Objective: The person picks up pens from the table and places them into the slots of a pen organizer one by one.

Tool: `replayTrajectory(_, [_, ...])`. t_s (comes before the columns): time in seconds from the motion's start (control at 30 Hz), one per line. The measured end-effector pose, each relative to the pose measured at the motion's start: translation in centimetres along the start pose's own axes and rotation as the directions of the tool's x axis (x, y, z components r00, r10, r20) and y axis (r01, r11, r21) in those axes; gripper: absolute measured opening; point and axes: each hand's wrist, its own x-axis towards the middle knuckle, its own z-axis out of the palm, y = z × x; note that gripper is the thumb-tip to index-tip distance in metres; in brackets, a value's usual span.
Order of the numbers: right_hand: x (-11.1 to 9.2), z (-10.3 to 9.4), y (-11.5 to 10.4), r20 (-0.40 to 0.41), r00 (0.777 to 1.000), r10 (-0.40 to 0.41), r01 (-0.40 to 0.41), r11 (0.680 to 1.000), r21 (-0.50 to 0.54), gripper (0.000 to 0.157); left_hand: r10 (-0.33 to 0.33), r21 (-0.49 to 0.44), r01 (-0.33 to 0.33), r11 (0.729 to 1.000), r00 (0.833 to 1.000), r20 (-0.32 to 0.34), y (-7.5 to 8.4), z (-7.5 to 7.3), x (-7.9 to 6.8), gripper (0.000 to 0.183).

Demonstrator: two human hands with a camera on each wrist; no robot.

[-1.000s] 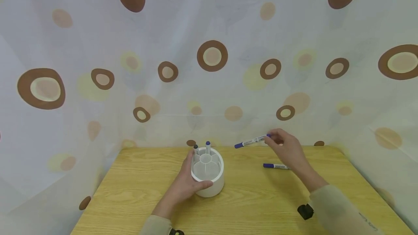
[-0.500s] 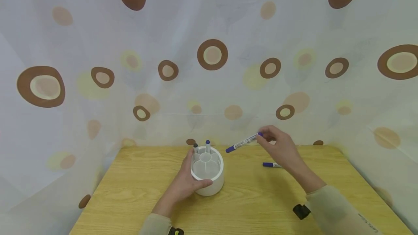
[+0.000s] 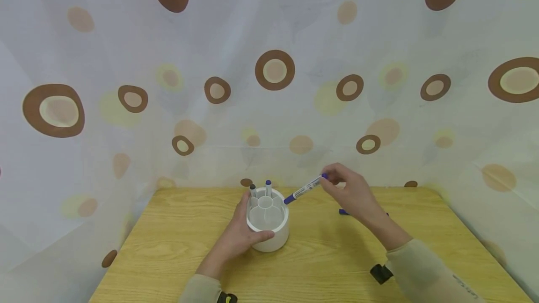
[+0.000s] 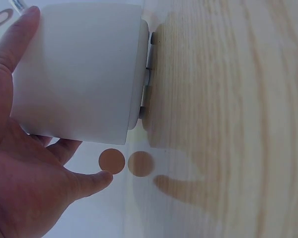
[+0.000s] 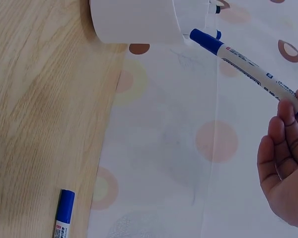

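A round white pen holder (image 3: pixel 269 242) with several compartments stands on the table, and my left hand (image 3: pixel 240 233) grips it round its left side, thumb across the front. Two capped markers stand in its back compartments: a black-capped marker (image 3: pixel 252 190) and a blue-capped marker (image 3: pixel 268 188). Between the thumb and fingers of my right hand (image 3: pixel 349 193) a blue marker (image 3: pixel 307 187) is pinched by its end. It slants down to the left, its blue cap right at the holder's right rim. In the right wrist view the same marker (image 5: pixel 253 72) shows its printed white barrel.
Another blue marker (image 5: pixel 64 213) lies on the wooden table (image 3: pixel 316 270), partly hidden behind my right wrist in the head view. A spotted white sheet (image 3: pixel 236 120) rises behind the table and along both sides.
My right hand has moved left with the blue marker, bringing its cap to the holder's rim and tilting it more steeply. The left hand and holder have stayed in place.
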Motion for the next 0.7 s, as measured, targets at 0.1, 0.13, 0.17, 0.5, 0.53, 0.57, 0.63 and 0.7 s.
replayTrajectory(0.1, [0.0, 0.4, -0.3, 0.009, 1.0, -0.003, 0.003, 1.0, 0.014, 0.012, -0.003, 0.005, 0.003, 1.0, 1.0, 0.004, -0.1, 0.0, 0.1, 0.135])
replayTrajectory(0.13, [0.0, 0.5, -0.3, 0.012, 1.0, -0.004, 0.004, 1.0, 0.019, 0.011, -0.007, 0.007, 0.007, 1.0, 1.0, 0.005, -0.1, 0.0, 0.1, 0.136])
replayTrajectory(0.17, [0.0, 0.7, -0.4, 0.014, 1.0, -0.004, 0.003, 1.0, 0.024, 0.01, -0.009, 0.008, 0.009, 1.0, 1.0, 0.006, -0.1, 0.0, 0.1, 0.136])
replayTrajectory(0.5, [0.1, 1.8, -0.7, 0.03, 0.999, -0.02, 0.019, 0.999, 0.045, 0.008, -0.005, 0.007, 0.005, 1.0, 1.0, 0.005, -0.2, 0.0, 0.2, 0.136])
replayTrajectory(0.53, [0.1, 1.9, -0.7, 0.033, 0.999, -0.019, 0.017, 0.999, 0.045, 0.008, -0.005, 0.007, 0.005, 1.0, 1.0, 0.006, -0.2, 0.0, 0.2, 0.136])
replayTrajectory(0.57, [0.1, 2.0, -0.6, 0.036, 0.999, -0.017, 0.016, 0.999, 0.045, 0.008, -0.004, 0.007, 0.004, 1.0, 1.0, 0.005, -0.2, 0.0, 0.2, 0.136])
replayTrajectory(0.63, [0.1, 2.2, -0.7, 0.042, 0.999, -0.012, 0.01, 0.999, 0.04, 0.009, 0.0, 0.006, 0.0, 1.0, 1.0, 0.005, -0.2, 0.0, 0.2, 0.136])
replayTrajectory(0.7, [0.2, 2.4, -0.7, 0.047, 0.999, -0.005, 0.003, 0.999, 0.035, 0.01, 0.0, 0.005, 0.0, 1.0, 1.0, 0.004, -0.1, 0.0, 0.1, 0.136])
